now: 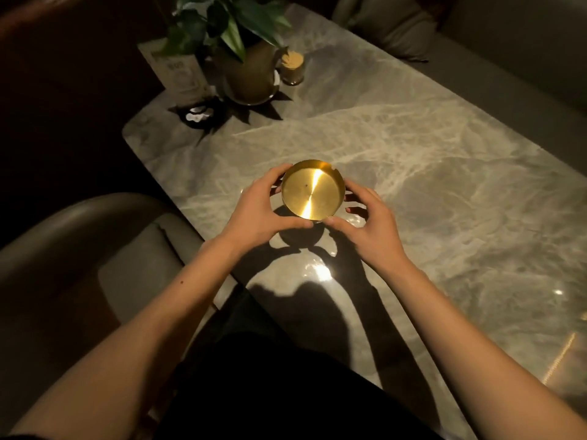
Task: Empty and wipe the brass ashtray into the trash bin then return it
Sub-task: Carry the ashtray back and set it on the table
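Observation:
The round brass ashtray (313, 192) is held a little above the grey marble table (444, 192), its shadow falling on the tabletop beneath. Its shiny inside faces up and looks bare except for a tiny dark speck. My left hand (257, 208) grips its left rim, thumb under the near edge. My right hand (365, 217) cups the right side, with the thumb touching the near edge and the fingers curled behind. No trash bin is in view.
At the table's far left stand a potted plant (247, 71), a menu card (181, 68), a toothpick jar (292, 68) and a small dark dish (198, 114). Padded seats lie at left (79, 249) and beyond the table (508, 58).

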Demonstrator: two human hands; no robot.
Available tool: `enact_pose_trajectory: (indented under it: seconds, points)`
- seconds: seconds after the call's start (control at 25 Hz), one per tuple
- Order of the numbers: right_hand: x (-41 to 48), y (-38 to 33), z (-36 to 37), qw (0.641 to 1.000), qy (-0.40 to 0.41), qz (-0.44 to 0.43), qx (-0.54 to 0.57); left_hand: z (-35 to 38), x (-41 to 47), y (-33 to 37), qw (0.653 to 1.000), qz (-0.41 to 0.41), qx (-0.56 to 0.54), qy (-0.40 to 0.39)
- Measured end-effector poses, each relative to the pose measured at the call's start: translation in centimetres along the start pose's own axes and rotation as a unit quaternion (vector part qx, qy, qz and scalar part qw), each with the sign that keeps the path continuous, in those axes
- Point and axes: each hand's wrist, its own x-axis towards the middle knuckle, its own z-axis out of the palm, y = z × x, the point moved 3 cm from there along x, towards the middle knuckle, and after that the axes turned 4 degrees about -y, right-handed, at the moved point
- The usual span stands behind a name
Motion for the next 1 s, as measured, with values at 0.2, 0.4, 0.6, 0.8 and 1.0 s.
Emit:
enact_pose_trajectory:
  seconds: [0.2,0.4,0.6,0.8,1.0]
  points:
    - [8.3,-1.8,6.5,1.000,0.008,0.007,-0.027,-6.9,5.0,-7.2,0.999,-0.017,-0.029,-0.005]
    - [15.2,-3.8,15.4,0.998,-0.014,0.039,-0.042,-15.0,7.8,-14.1,0.998,-0.045,-0.032,-0.007]
    - [20.3,-5.5,21.6,0.993,-0.065,0.051,-0.083,-19.9,8.2,-19.5,0.997,-0.053,0.031,0.043]
    - [24.7,-5.3,26.0,0.988,-0.093,0.046,-0.115,-22.6,9.2,-23.9,0.994,-0.082,0.011,0.073]
    - [27.0,-4.6,29.5,0.983,-0.123,0.060,-0.126,-23.9,9.8,-27.2,0.988,-0.134,0.010,0.080]
